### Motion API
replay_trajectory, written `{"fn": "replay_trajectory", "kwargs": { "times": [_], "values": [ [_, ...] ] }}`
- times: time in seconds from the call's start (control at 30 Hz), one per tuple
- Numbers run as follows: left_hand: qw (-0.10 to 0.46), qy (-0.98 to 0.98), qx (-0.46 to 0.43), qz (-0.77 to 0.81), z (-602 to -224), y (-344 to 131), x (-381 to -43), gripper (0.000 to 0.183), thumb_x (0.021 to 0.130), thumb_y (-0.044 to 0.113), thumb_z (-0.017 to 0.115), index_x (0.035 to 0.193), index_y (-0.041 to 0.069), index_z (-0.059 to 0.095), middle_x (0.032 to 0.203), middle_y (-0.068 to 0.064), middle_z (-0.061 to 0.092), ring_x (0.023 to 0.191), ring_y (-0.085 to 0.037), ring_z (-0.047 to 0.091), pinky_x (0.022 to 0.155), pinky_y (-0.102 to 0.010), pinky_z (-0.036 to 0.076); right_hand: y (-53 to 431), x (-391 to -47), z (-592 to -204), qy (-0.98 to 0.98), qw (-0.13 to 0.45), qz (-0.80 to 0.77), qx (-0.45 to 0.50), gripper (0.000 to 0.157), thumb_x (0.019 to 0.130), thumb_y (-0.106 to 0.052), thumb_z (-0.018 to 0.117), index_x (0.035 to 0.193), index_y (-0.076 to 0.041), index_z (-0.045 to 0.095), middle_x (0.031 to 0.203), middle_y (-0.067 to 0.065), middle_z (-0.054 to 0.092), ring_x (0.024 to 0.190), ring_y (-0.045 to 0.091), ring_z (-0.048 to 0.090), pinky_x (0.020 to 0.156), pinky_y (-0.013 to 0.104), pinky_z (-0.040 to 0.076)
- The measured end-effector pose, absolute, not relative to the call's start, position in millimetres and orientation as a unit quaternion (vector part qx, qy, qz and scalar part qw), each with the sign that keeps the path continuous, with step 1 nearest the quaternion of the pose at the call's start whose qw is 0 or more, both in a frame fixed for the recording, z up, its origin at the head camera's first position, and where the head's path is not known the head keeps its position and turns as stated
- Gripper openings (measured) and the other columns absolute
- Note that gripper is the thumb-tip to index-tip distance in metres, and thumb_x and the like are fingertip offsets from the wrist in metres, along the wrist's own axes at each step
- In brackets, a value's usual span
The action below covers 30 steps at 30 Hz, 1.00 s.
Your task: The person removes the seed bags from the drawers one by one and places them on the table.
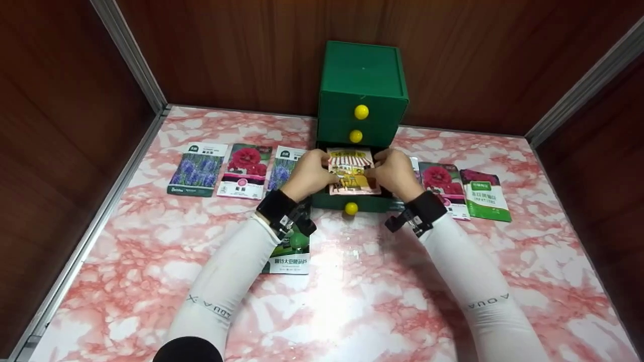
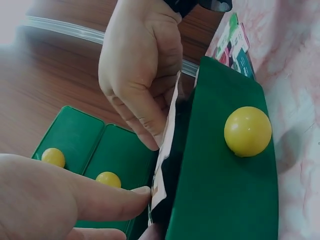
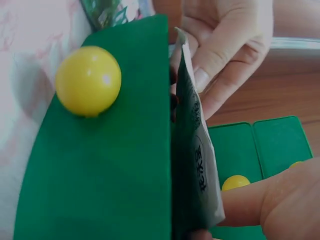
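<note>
A paper packet [image 1: 354, 176] printed with a striped awning and a yellow shop scene is held over the pulled-out bottom drawer [image 1: 327, 202] of a green drawer cabinet [image 1: 362, 70]. My left hand [image 1: 311, 173] pinches its left edge, thumb on the printed face. On the opposite edge, my right hand [image 1: 397, 173] pinches it the same way. Seen edge-on in the left wrist view, the packet [image 2: 167, 135] tilts just behind the drawer front [image 2: 225, 165]. The right wrist view shows dark lettering on the back of the packet [image 3: 202, 155]. The drawer's inside is mostly hidden.
Left of the cabinet lie purple-flower seed packets [image 1: 197, 168] and a red-flower one [image 1: 245, 171]. On the right are another red-flower packet [image 1: 443, 181] and a green-and-white one [image 1: 487, 196]. A gourd packet [image 1: 292, 264] lies partly under the left forearm. Wood-grain panels enclose the table.
</note>
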<state>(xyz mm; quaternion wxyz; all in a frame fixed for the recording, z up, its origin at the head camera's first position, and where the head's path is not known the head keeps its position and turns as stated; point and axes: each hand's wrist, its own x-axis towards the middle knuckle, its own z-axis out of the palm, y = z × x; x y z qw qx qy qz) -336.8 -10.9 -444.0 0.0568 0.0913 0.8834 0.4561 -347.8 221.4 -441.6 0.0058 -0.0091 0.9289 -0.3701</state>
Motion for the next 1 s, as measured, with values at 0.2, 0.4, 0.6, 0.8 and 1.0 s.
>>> {"fn": "replay_trajectory", "kwargs": {
  "times": [0.2,0.4,0.6,0.8,1.0],
  "values": [
    [0.063,0.872,0.089,0.477,-444.2,-16.6,-328.0,0.069,0.093,0.013,0.089,0.153,-0.005,0.059,0.141,-0.019,0.070,0.132,-0.034,0.065,0.110,-0.041,0.053,222.3,-338.9,-441.0,0.921,0.025,-0.390,-0.007,0.062,0.096,-0.012,0.087,0.145,0.015,0.061,0.126,0.028,0.073,0.112,0.033,0.067,0.105,0.052,0.057],
    [0.065,0.849,0.110,0.513,-447.3,-22.5,-315.5,0.071,0.094,0.007,0.086,0.155,-0.009,0.055,0.145,-0.023,0.067,0.126,-0.034,0.070,0.104,-0.041,0.059,224.1,-325.7,-439.8,0.913,0.034,-0.407,-0.013,0.063,0.097,-0.013,0.086,0.147,0.014,0.060,0.122,0.025,0.073,0.107,0.031,0.067,0.094,0.045,0.060],
    [0.046,0.845,0.117,0.520,-449.8,-26.6,-302.0,0.072,0.093,0.006,0.087,0.156,-0.008,0.055,0.141,-0.022,0.069,0.114,-0.031,0.074,0.096,-0.038,0.062,225.2,-309.0,-441.6,0.901,0.036,-0.431,-0.031,0.063,0.100,-0.012,0.083,0.152,0.012,0.057,0.116,0.020,0.072,0.089,0.023,0.071,0.077,0.030,0.059],
    [0.042,0.839,0.124,0.528,-454.6,-33.0,-284.4,0.072,0.092,0.005,0.089,0.156,-0.007,0.056,0.142,-0.020,0.069,0.108,-0.026,0.073,0.094,-0.036,0.062,226.1,-290.0,-445.4,0.880,0.034,-0.473,-0.042,0.067,0.099,-0.009,0.084,0.155,0.013,0.054,0.110,0.018,0.072,0.080,0.018,0.071,0.073,0.025,0.061],
    [0.041,0.827,0.136,0.545,-455.7,-42.0,-266.8,0.070,0.094,0.006,0.087,0.157,-0.004,0.056,0.143,-0.017,0.067,0.109,-0.025,0.072,0.093,-0.039,0.062,223.4,-270.5,-444.6,0.891,0.003,-0.450,-0.058,0.062,0.096,-0.009,0.086,0.150,0.011,0.060,0.107,0.016,0.073,0.085,0.019,0.066,0.070,0.023,0.055]
  ]
}}
